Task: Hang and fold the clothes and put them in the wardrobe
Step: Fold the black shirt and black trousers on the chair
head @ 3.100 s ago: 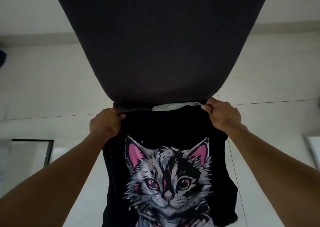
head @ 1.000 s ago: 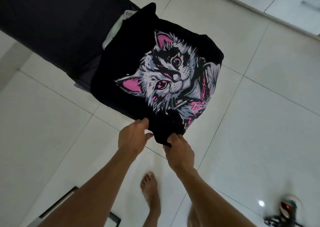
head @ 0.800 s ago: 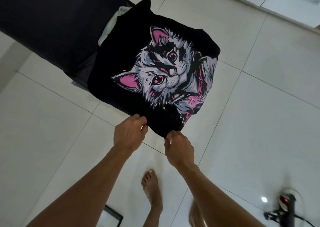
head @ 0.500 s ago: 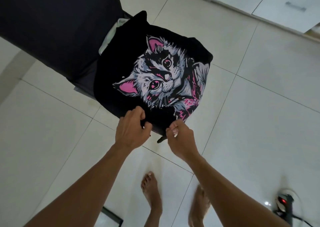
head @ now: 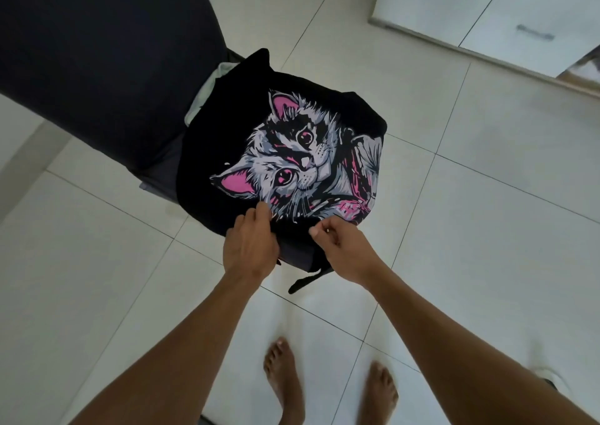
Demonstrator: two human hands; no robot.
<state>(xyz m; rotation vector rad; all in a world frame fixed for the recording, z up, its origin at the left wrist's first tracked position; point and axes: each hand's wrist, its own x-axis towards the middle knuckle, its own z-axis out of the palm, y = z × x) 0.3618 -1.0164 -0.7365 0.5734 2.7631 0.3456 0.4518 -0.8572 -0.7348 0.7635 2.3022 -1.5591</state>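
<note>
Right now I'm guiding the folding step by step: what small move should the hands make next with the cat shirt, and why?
Probably lift the near hem and carry it away over the cat print. Both the left hand and right hand pinch the near edge of the black cat shirt, which lies spread on the chair seat, print up, not yet folded.

1. Soft, even daylight fills the scene; the white floor tiles (head: 487,229) look bright, brightest toward 3 o'clock.
2. Shadows are faint and diffuse, with no hard edges.
3. The dark chair back (head: 97,51) at 10 o'clock is underexposed, its texture lost.
4. Wide-angle distortion bends tile lines near the edges.
5. The bare feet (head: 285,382) at 6 o'clock are slightly motion-blurred.
</note>
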